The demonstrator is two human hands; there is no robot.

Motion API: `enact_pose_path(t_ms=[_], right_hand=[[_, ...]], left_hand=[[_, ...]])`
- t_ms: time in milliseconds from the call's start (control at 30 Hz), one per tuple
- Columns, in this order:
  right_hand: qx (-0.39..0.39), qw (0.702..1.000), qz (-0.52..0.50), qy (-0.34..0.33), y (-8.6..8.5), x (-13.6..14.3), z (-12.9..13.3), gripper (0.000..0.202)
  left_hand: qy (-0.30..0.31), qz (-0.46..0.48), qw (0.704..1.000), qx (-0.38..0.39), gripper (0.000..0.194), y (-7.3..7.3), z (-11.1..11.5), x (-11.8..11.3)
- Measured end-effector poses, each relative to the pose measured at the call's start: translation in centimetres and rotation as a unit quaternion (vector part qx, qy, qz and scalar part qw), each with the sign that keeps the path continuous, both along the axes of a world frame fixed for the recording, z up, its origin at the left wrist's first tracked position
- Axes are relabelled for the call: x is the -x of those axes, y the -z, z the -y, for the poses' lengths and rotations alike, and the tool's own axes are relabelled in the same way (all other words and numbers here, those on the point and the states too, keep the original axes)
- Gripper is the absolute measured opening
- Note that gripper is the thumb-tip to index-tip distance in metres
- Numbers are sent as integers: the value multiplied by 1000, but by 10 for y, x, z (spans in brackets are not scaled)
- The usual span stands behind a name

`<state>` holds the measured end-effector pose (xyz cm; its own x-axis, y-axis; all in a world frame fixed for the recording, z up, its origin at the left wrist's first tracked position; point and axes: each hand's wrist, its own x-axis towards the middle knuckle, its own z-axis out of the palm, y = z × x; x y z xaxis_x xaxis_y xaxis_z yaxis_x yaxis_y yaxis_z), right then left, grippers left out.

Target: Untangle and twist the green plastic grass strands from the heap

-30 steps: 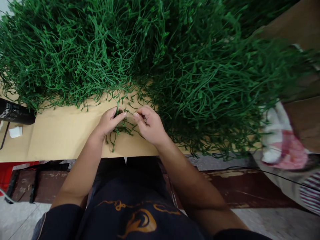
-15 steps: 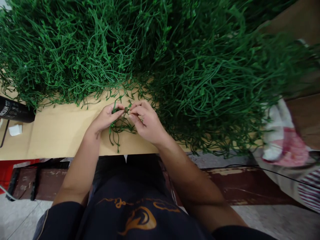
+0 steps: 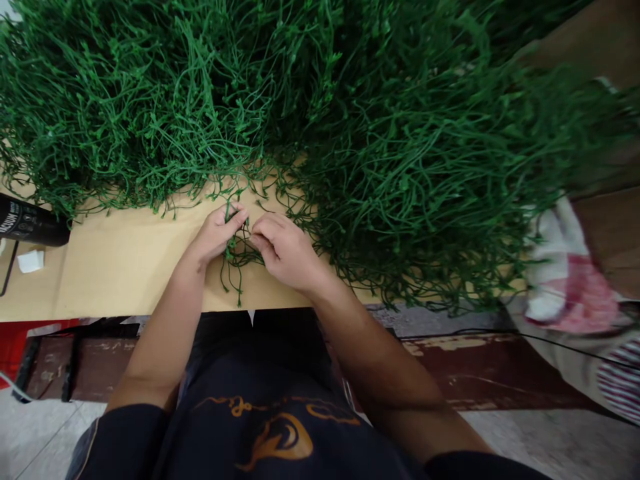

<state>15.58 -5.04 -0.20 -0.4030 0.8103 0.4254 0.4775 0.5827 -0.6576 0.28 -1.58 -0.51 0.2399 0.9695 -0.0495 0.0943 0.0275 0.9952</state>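
Observation:
Thin green plastic stems [image 3: 233, 257], which look like artificial grass, are pinched between the thumb and fingers of my left hand [image 3: 219, 231]. Their loose ends hang over the cardboard [image 3: 125, 260] below. Just to the right, my right hand [image 3: 285, 250] is closed with thumb and fingertips together, a small gap away from my left. Whatever may be between its fingertips is too small to make out. A big heap of the same green stems [image 3: 150, 100] spreads behind both hands, and more stems [image 3: 430, 193] lie on the right.
A black bottle [image 3: 33, 220] lies at the left edge, with a small white piece [image 3: 31, 261] near it. On the right are a white and pink cloth bundle [image 3: 570, 273] and brown cardboard [image 3: 607, 233]. The cardboard's front edge runs close to my body.
My hands have come slightly apart, the right one drawing down and back from the left. The stems stay in my left hand.

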Motion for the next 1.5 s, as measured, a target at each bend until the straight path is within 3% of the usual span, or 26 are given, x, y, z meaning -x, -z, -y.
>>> enact_pose_path(t_ms=[233,300,367,433,467,500,533,600,667,733,800,867,933,1033,1167,1300,1500], right_hand=[[-13,998,-51,22,-2,1,7,22],[-22,997,-74,-24,-12,6,21,20],[-52,989,-75,-115,-27,7,37,18],[-112,980,-56,-157,-43,-3,45,18],[-149,980,-47,-125,-51,-14,44,17],[-177,983,-26,-37,-58,-29,40,16],[-196,977,6,79,-63,-48,34,15],[-180,926,75,323,-72,-88,18,16],[-141,884,137,424,-77,-119,5,26],[-154,866,159,447,-77,-127,0,47],[-196,881,151,403,-68,-107,0,46],[-200,923,135,300,-53,-67,1,35],[-109,966,136,190,-35,-24,-2,36],[28,984,147,102,-17,19,-9,28],[74,991,94,58,-13,25,-13,20],[25,996,15,83,-12,15,-8,21],[-20,992,-98,83,-14,21,-3,14]], left_hand=[[-73,-7,997,-19,27,7,-4,-9],[-140,-17,990,-21,31,9,-11,-6],[-224,-8,974,-33,36,11,-18,-1],[-253,3,966,-49,39,11,-21,4],[-238,7,970,-53,39,11,-19,6],[-211,12,976,-51,39,10,-17,7],[-181,23,982,-45,39,8,-13,7],[-132,60,989,-19,39,4,-4,7],[-112,95,989,13,40,1,0,7],[-116,107,987,31,40,-1,0,7],[-118,106,987,39,43,-1,-2,7],[-104,106,988,34,48,-1,-4,6],[-88,107,990,18,52,0,-4,6],[-78,115,990,-6,55,0,-1,7],[-70,101,992,-4,55,0,-1,9],[-77,43,996,-12,50,1,-3,7],[-94,37,994,-29,44,8,-5,4]])
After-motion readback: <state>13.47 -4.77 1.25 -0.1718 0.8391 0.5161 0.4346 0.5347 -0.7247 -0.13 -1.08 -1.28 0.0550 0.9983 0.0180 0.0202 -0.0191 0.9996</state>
